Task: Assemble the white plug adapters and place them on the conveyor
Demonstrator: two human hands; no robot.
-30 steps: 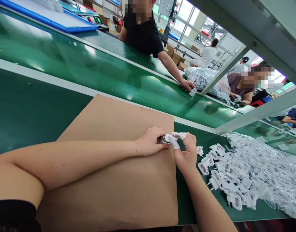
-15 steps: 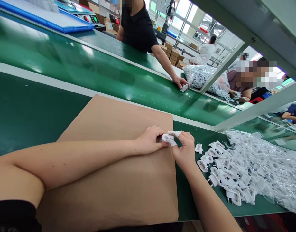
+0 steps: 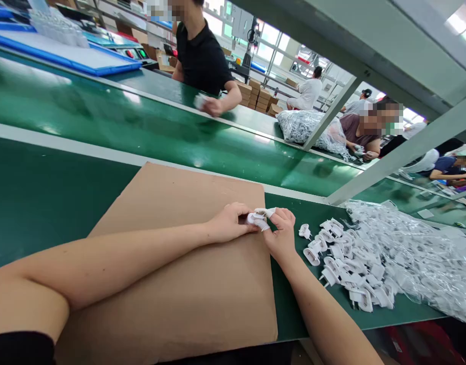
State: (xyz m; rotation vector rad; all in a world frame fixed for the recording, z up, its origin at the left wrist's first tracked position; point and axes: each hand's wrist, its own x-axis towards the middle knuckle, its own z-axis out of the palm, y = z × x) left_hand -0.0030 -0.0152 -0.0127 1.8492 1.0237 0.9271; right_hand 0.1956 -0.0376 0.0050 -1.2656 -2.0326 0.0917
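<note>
Over the right part of a brown cardboard sheet (image 3: pixel 172 294), both my hands meet at a small white plug housing (image 3: pixel 251 218). My left hand (image 3: pixel 230 223) grips its left side, with the fingers partly hiding it. Thumb and finger of my right hand (image 3: pixel 281 229), both in white finger covers, pinch the same piece from the right. Fine detail inside the piece is too small to make out. Just right of my right hand lies a single white plug piece (image 3: pixel 305 231), beside a loose pile of white plug pieces (image 3: pixel 347 261).
A clear plastic bag (image 3: pixel 415 248) full of white parts spreads along the right. Beyond the pale rail runs a green conveyor belt (image 3: pixel 160 134). A slanting metal post (image 3: pixel 392 154) rises at right. Across the belt, a co-worker in black (image 3: pixel 202 56) sits near a blue tray (image 3: pixel 100 68).
The camera view has shifted slightly. My hands keep the same hold on the plug housing. The co-worker across the belt has drawn their arm back to the left with a white item.
</note>
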